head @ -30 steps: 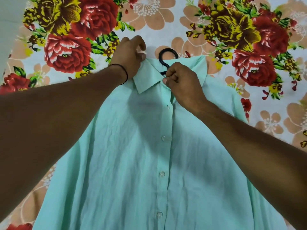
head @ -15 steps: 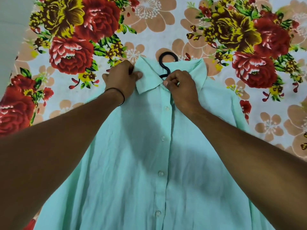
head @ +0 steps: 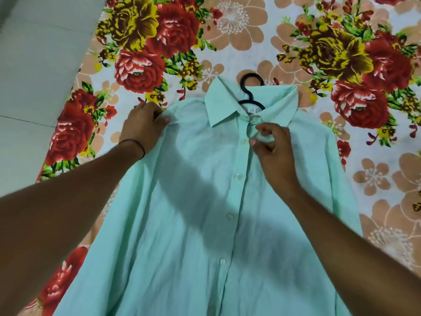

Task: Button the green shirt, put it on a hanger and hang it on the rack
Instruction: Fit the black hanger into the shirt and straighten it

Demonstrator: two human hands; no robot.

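Observation:
The mint green shirt (head: 193,201) lies flat, front up, with several white buttons done up along its placket. A black hanger (head: 249,91) sits inside it; only the hook and neck show above the open collar. My left hand (head: 143,125) holds the shirt's left shoulder at its edge, fingers curled on the cloth. My right hand (head: 271,144) pinches a fold of fabric just below the collar, beside the top button. The rack is out of view.
The shirt lies on a bedsheet (head: 341,53) printed with red and yellow flowers. A pale tiled floor (head: 34,76) shows past the sheet's left edge.
My left hand slid from the collar tip out to the left shoulder. My right hand dropped from the hanger neck to the placket, baring more of the hanger.

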